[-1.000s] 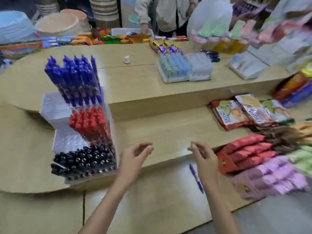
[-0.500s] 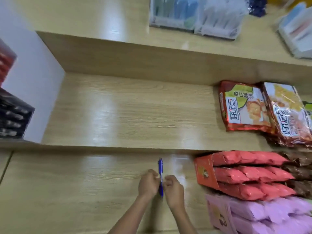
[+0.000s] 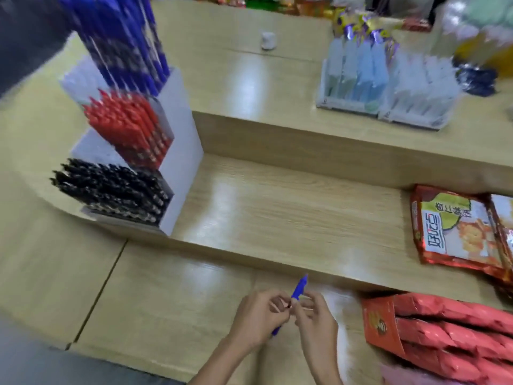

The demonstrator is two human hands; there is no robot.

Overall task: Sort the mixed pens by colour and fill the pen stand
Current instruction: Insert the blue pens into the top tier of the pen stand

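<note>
Nearly done, I'd judge: the pen stand (image 3: 184, 151) at 10 o'clock already has black pens (image 3: 111, 190) in the front tier, red pens (image 3: 133, 126) in the mid tier & blue pens (image 3: 125, 43) at the back, w/ no other loose pens in view. One blue pen (image 3: 299, 289) is at 6 o'clock, tip toward 1 o'clock, pinched by both left hand (image 3: 256, 318) & right hand (image 3: 316, 320), fingers curled narrow on its barrel. Left to do, prob.: take it to the blue tier at 11 o'clock & slot it in.
</note>
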